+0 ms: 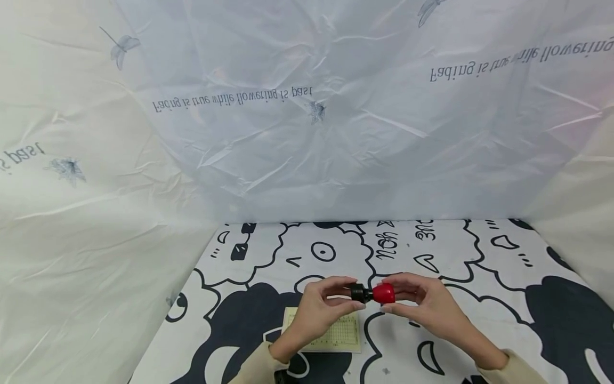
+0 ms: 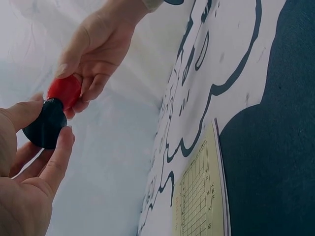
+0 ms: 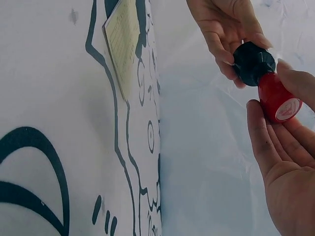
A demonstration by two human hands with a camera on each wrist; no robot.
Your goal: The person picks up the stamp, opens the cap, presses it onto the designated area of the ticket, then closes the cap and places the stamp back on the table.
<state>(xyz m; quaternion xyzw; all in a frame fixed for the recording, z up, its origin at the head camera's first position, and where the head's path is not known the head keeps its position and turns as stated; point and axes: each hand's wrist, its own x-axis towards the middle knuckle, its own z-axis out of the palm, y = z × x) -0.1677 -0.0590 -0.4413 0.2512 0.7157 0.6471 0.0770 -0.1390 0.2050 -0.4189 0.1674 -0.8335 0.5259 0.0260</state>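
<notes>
In the head view, a glossy black-and-red object with a narrow neck [image 1: 369, 294] is held above the black-and-white cartoon-printed table cover [image 1: 390, 344]. Thumb and fingers of the left hand [image 1: 317, 305] grip its left, black end [image 1: 357, 293]; those of the right hand [image 1: 429, 305] grip its right, red end [image 1: 385, 293]. An uneven pull or twist could make smooth ends slip, dropping it near the yellow gridded paper pad [image 1: 344, 333], left and nearer.

The left wrist view shows the black end's broad, rounded outline.

Only the right wrist view reveals a pale round emblem [image 3: 288, 109] on the red end.
</notes>
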